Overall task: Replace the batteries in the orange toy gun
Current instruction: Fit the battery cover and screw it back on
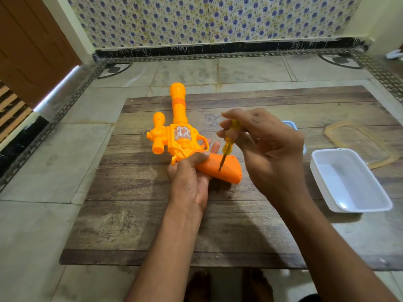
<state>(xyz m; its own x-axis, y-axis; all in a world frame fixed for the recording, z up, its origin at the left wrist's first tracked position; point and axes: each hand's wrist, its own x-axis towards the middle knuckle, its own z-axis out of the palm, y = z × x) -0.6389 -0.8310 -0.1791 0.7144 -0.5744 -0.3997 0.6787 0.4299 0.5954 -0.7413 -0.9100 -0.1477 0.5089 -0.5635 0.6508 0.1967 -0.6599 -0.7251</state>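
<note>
Head view: early stage, by the look of it. Gun (174,136) lies at worktop (139,225) centre, barrel toward 12 o'clock. Left hand (189,182) clamps the grip; right hand (261,144) pinches screwdriver (226,147), tip on grip cover. Cover closed; no batteries visible. Tray (327,162) waits at 3 o'clock.

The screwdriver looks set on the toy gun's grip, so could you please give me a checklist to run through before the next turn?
1. Left hand steadies the orange toy gun near the trigger: ok.
2. Right hand grips the yellow screwdriver: ok.
3. Tip rests on the grip: ok.
4. Tip seated in a screw head: cannot tell.
5. White tray within reach for the screw, nothing in it: ok.
6. New batteries at hand: cannot tell, none visible.
</note>
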